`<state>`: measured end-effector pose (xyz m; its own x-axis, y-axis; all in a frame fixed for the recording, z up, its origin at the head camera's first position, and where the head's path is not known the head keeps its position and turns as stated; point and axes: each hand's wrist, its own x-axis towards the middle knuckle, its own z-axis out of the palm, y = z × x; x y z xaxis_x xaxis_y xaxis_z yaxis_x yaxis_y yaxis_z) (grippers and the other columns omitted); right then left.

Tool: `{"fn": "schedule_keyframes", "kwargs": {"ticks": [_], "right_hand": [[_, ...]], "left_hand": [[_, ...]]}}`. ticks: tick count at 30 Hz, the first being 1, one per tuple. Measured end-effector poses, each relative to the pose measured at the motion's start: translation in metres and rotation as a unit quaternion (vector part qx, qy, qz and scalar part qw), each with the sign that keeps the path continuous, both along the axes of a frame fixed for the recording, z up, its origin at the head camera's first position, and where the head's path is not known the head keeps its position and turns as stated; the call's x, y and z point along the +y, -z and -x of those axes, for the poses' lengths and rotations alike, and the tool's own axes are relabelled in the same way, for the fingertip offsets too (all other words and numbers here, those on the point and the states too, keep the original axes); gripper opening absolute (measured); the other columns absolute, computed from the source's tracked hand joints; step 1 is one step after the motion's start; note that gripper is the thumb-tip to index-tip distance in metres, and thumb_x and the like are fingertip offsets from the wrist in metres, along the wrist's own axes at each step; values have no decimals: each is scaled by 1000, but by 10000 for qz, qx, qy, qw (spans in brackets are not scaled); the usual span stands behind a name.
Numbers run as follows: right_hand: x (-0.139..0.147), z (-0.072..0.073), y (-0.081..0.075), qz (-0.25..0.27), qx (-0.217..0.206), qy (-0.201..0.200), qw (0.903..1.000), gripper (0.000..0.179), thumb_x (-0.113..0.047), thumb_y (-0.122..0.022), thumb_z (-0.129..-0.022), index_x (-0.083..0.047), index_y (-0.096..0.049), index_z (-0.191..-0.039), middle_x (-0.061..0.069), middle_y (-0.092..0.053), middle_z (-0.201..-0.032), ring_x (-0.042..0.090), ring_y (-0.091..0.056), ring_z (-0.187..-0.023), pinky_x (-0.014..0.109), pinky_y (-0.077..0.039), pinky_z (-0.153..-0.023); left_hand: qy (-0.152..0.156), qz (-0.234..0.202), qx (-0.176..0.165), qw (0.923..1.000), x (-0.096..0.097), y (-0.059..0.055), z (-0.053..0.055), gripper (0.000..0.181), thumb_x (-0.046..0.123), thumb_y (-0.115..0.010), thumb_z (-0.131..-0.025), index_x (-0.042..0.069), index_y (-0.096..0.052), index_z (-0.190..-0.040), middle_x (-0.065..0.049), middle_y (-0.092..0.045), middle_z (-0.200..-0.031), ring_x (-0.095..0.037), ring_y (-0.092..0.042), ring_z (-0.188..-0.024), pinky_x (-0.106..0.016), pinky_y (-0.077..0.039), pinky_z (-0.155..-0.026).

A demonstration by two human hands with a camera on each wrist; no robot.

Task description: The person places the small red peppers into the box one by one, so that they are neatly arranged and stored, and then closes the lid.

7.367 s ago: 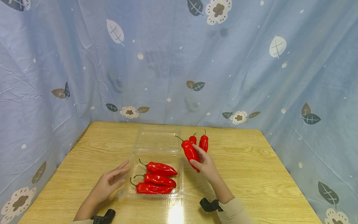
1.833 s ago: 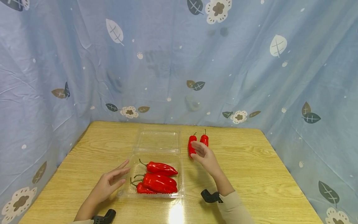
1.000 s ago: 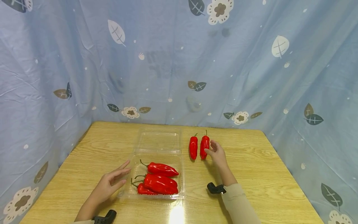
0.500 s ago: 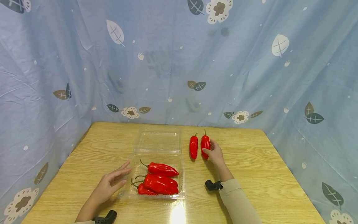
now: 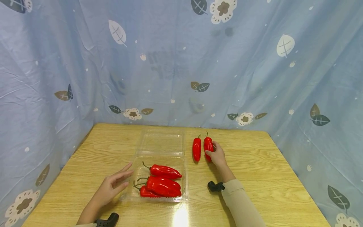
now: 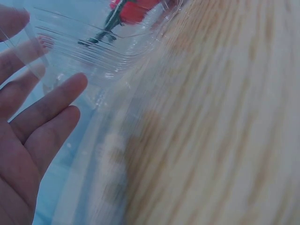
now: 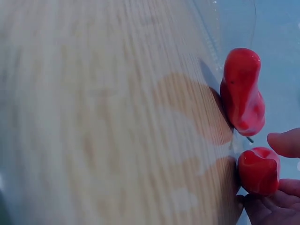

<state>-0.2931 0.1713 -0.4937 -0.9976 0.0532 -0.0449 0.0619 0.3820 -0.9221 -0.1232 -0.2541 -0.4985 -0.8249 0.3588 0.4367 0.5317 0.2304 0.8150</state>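
My right hand [image 5: 217, 156] has thumb and fingers around the lower part of a red pepper [image 5: 208, 144] with a green stem, at the table's back right. In the right wrist view that pepper [image 7: 258, 171] sits between the thumb above and the fingers below. A second red pepper [image 5: 196, 149] lies just left of it. Relaxed and holding nothing, my left hand [image 5: 109, 187] is at the left edge of a clear plastic clamshell box [image 5: 185, 186]; contact is unclear. Several red peppers [image 5: 164, 171] lie in the box, one on top of others at the front.
The box's lid [image 5: 161, 143] lies folded back flat toward the rear of the wooden table [image 5: 255, 176]. A blue patterned curtain [image 5: 181, 69] hangs around the table's back and sides. Each wrist carries a black strap mount [image 5: 215, 186].
The pepper my right hand held at first now lies in the box, on the front ones. That hand then moved right and closed around the right-hand table pepper. The left hand stayed put.
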Motion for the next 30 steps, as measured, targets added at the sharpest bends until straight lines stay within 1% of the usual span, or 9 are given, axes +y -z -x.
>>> {"fn": "schedule_keyframes", "kwargs": {"ticks": [5,12,19,30], "right_hand": [[-1,-1,1,-340,116,27,9993,69,-2,-63,-85,5,-29,-145,27,-37,-145,41,-39,-132,51,-39,-108],[-1,-2,2,-487,165,146,9986,63,-1,-61,-86,4,-34,-144,27,-41,-142,42,-42,-129,52,-41,-105],[0,-3,3,-279,246,305,9988,59,0,-60,-85,4,-40,-141,26,-47,-137,38,-46,-126,50,-43,-105],[2,-8,5,70,219,339,9992,59,1,-60,-86,3,-39,-142,24,-45,-141,38,-43,-130,50,-38,-109]], "left_hand": [[44,4,118,9999,0,2,0,39,-13,-53,-89,-16,-48,-128,-39,-26,-144,-6,-45,-131,-14,-40,-103],[45,-2,-1,10000,0,1,0,40,-12,-54,-89,-17,-47,-128,-39,-25,-145,-5,-44,-131,-14,-39,-104],[16,-3,7,10000,0,0,0,40,-12,-54,-89,-16,-47,-128,-39,-25,-145,-3,-43,-131,-14,-40,-102],[-13,15,23,10000,-1,0,0,41,-11,-55,-89,-15,-48,-129,-37,-27,-145,-4,-42,-132,-17,-42,-102]]}}
